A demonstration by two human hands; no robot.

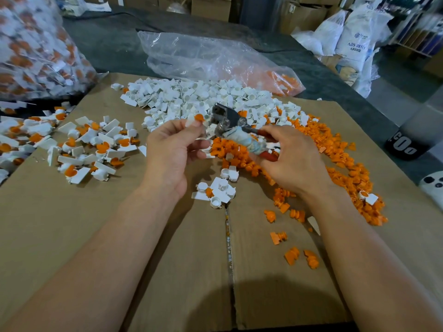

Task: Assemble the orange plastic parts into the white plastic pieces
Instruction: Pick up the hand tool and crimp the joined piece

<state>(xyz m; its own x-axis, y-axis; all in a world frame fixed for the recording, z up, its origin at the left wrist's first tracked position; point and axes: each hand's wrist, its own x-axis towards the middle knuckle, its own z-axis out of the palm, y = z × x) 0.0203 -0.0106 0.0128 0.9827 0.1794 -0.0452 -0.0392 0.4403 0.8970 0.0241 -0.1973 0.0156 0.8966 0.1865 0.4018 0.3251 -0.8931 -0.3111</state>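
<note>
Left hand (pixel 172 149) pinches an orange part (pixel 199 117) up at the pliers (pixel 227 118) head. Right hand (pixel 292 159) grips the pliers, likely to press it home.

Brown cardboard sheet (pixel 119 236) covers the bench, centre to btm of frame. Dark grey mat (pixel 115 44) behind it, upper left to centre. Cardboard boxes (pixel 211 7) stacked along top edge. White resin sacks (pixel 354 37) upper right, w/ shelving (pixel 417 37) just beside. Grey floor (pixel 405 80) at right. Light dim, even.

Even overhead light, a soft shadow on the cardboard (pixel 215 295), wide-angle bending and blur at the edges
</note>
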